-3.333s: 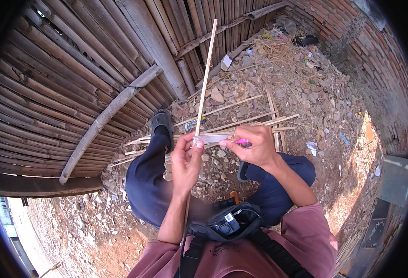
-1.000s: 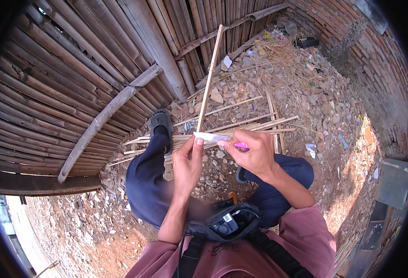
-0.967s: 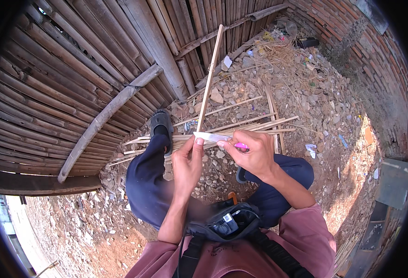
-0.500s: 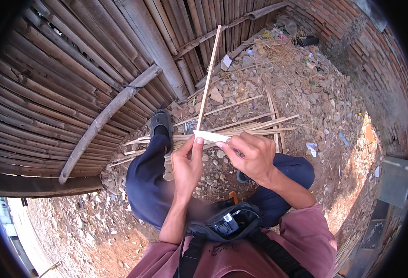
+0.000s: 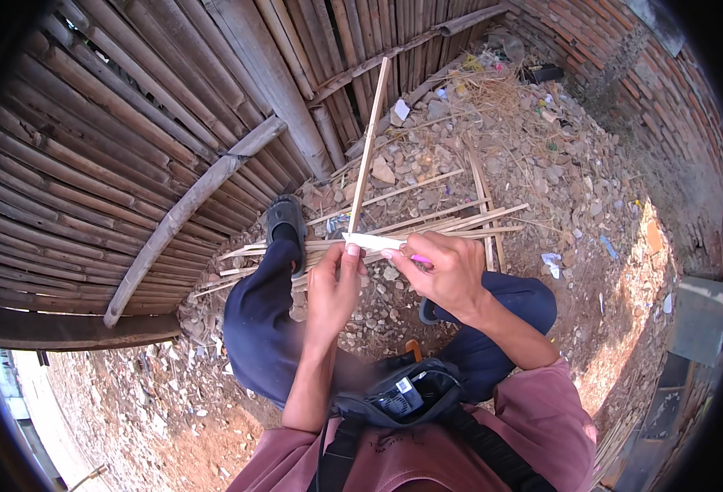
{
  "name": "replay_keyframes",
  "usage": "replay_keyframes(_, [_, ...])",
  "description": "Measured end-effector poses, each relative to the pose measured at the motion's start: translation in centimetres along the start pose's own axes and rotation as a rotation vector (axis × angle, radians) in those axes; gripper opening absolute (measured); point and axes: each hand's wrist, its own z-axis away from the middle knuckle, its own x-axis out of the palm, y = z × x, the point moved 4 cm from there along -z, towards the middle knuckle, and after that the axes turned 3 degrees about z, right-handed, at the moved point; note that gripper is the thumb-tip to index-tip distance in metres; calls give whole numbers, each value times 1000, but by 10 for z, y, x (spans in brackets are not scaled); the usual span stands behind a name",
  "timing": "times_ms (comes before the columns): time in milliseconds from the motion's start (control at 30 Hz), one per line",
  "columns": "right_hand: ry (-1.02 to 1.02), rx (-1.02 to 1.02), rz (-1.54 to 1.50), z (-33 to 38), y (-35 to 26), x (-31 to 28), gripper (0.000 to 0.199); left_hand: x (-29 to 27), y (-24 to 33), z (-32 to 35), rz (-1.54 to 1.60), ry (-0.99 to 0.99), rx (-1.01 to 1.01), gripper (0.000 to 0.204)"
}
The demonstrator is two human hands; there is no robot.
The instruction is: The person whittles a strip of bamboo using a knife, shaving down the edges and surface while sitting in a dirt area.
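Observation:
A long, thin wooden stick (image 5: pixel 369 148) stands up and away from me, its lower end at the fingertips of my left hand (image 5: pixel 332 289). Crossing that end is a white strip (image 5: pixel 375 241), which looks like folded paper. My left thumb presses on the strip where it meets the stick. My right hand (image 5: pixel 450 269) pinches the strip's other end, so it stretches between both hands. A small pink thing (image 5: pixel 421 259) shows between my right fingers; its kind is unclear. The lower tip of the stick is hidden behind the strip and fingers.
Several loose wooden sticks (image 5: pixel 460 223) lie across the rubble (image 5: pixel 427 156) beyond my hands. A bamboo wall (image 5: pixel 156 156) rises on the left, and a brick wall (image 5: pixel 673 107) at the far right. An open dark waist bag (image 5: pixel 394 394) sits at my lap.
The stick's top has dipped slightly and shifted a little left. My right fingers have curled in more, and the pink thing now shows between them. My left hand has barely moved.

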Motion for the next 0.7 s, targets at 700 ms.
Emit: replay_keyframes(700, [22, 10, 31, 0, -3, -6, 28, 8, 2, 0, -80, 65, 39, 44])
